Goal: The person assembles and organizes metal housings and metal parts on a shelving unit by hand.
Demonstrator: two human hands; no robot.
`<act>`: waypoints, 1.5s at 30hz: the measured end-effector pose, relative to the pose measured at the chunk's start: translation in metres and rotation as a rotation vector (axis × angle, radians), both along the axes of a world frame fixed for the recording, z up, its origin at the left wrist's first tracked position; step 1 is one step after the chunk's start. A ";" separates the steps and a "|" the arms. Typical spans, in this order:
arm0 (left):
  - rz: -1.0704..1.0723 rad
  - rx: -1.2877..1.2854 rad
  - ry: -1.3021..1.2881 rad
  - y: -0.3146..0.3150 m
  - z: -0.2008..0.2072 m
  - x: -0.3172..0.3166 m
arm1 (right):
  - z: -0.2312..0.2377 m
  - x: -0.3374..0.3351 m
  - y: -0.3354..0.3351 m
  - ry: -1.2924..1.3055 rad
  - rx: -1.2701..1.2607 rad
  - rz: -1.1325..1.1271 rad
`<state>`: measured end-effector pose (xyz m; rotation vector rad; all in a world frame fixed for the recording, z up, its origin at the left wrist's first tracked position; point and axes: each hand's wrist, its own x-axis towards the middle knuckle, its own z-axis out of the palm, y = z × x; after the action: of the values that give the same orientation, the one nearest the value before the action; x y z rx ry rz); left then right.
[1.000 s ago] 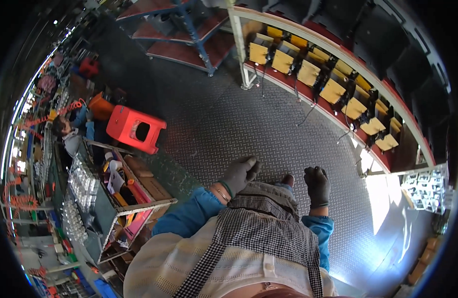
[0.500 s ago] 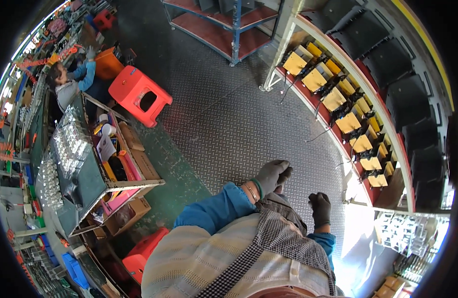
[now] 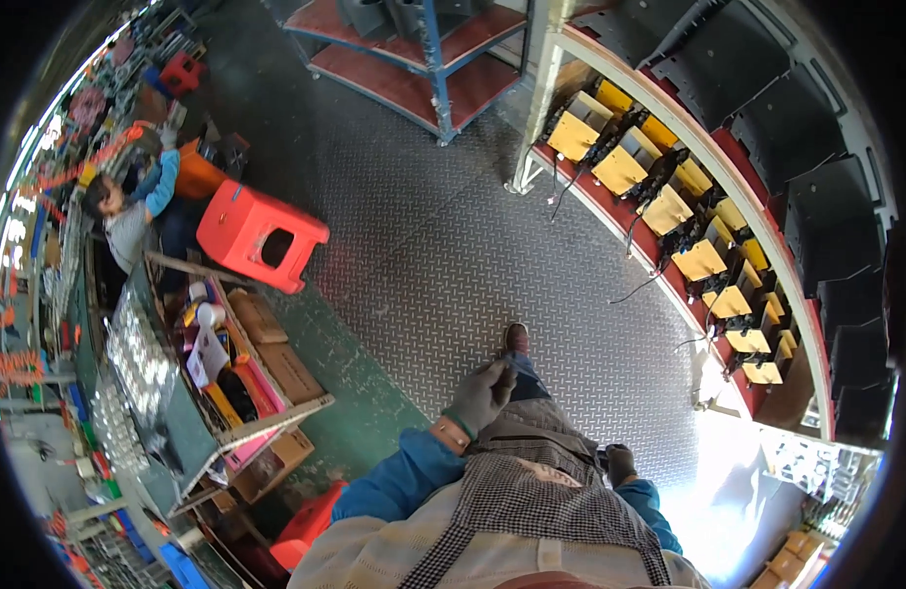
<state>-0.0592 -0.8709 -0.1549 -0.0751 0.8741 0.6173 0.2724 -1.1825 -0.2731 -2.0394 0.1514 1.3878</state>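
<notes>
My left hand (image 3: pixel 480 396), in a grey glove with a green band at the wrist, hangs in front of my apron (image 3: pixel 532 491). Its fingers are curled closed, and I see no object in them. Low at my right side is my right hand (image 3: pixel 620 463), also gloved in dark grey. It is small and partly hidden by the apron, so its fingers do not show clearly. Neither hand touches a shelf or bench. One of my shoes (image 3: pixel 516 339) is ahead on the patterned metal floor (image 3: pixel 424 245).
On the right, a rack (image 3: pixel 669 280) holds rows of yellow-plated units with dangling cables. A blue-framed shelf (image 3: pixel 438 88) stands ahead. To the left are a red stool (image 3: pixel 247 231), a bench (image 3: pixel 159 393) with boxes, and a co-worker (image 3: pixel 129 221) seated at a line.
The stool, bench and racks have shifted in view and a shoe has come forward. My left hand has drawn lower and left; my right hand has dropped lower, partly behind the apron.
</notes>
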 end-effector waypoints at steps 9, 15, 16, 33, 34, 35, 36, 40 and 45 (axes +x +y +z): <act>-0.072 -0.064 0.437 0.089 -0.028 0.007 | -0.073 0.024 0.193 0.222 0.113 -0.193; -0.255 0.128 0.513 0.148 -0.018 0.006 | -0.077 0.009 0.321 0.286 0.171 0.051; -0.232 0.027 0.524 0.161 -0.007 0.012 | -0.082 0.009 0.331 0.252 0.188 0.114; -0.150 0.048 0.365 0.378 -0.005 -0.106 | -0.064 -0.081 0.449 0.146 0.018 0.031; -0.145 0.080 0.366 0.394 0.000 -0.121 | -0.056 -0.093 0.481 0.112 0.041 0.022; -0.106 0.076 0.352 0.408 0.001 -0.135 | -0.050 -0.100 0.516 0.054 0.077 0.047; -0.033 0.099 0.324 0.420 0.003 -0.149 | -0.041 -0.107 0.553 0.032 0.111 0.090; 0.200 0.021 0.321 0.467 0.012 -0.186 | 0.002 -0.132 0.709 0.016 0.261 0.298; 0.309 -0.006 0.276 0.526 0.007 -0.221 | 0.035 -0.164 0.835 0.105 0.341 0.457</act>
<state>-0.2806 -0.3448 -0.1475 -0.1342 1.1431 0.9286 0.1084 -0.3479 -0.2379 -1.7769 -0.5040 1.6588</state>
